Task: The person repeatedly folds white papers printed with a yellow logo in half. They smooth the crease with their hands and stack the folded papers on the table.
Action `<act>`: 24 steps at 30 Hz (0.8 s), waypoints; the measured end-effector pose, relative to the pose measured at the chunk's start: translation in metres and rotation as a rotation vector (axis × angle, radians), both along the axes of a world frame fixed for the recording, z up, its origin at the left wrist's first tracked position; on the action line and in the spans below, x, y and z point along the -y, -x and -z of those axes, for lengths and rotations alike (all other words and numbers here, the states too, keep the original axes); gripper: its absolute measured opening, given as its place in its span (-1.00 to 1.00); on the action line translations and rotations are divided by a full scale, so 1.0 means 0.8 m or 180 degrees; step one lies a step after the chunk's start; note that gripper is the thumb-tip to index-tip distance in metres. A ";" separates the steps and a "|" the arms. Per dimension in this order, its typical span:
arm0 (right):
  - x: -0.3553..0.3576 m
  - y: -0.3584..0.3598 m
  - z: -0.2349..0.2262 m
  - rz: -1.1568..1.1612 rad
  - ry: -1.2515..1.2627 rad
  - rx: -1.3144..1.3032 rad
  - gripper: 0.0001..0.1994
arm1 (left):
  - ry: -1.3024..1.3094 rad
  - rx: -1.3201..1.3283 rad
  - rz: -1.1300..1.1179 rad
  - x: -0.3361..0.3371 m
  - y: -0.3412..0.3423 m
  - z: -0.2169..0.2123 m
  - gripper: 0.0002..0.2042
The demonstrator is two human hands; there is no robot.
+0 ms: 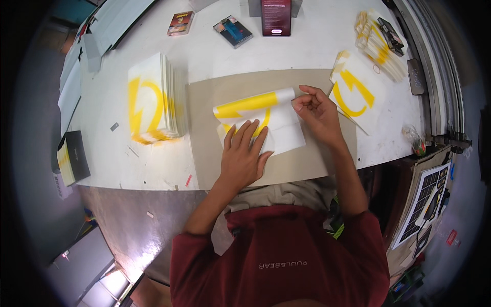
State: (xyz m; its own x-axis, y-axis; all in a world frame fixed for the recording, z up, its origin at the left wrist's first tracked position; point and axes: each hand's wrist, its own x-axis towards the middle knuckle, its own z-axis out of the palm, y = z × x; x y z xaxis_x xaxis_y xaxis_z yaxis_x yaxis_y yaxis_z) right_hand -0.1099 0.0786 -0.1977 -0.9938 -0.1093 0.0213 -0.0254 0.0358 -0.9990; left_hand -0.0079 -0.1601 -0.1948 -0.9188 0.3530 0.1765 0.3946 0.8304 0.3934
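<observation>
A white paper sheet [286, 134] with yellow printed shapes lies on a beige board in front of me. Its far edge is curled over toward me into a loose fold [250, 104]. My left hand [242, 153] rests flat on the sheet's near left part, fingers spread. At the right end of the fold is my right hand [319, 115], its fingers bent and apart, the thumb tip close to the paper's edge. Whether that thumb touches the paper I cannot tell. Left of the board stands a thick stack of similar folded white-and-yellow papers [148, 97].
The beige board [215, 163] covers the table's near middle. More printed sheets [353, 94] lie at right, with a bundle [376, 43] behind. A phone [276, 18], a dark flat pack [233, 31] and a small red box [180, 23] are at the back. A black box [76, 156] sits at left.
</observation>
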 end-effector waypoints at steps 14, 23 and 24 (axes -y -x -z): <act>-0.004 -0.045 -0.009 -0.1922 -0.3330 -0.1796 -0.35 | 0.0729 0.0337 0.0493 0.045 0.015 0.000 -0.25; -0.001 0.026 -0.032 -0.2430 -0.3835 -0.1813 0.24 | 0.0920 0.0609 0.0471 0.066 0.060 -0.032 0.24; 0.000 0.029 -0.034 -0.2409 -0.3867 -0.1764 0.28 | 0.0919 0.0673 0.0415 0.068 0.065 -0.034 0.31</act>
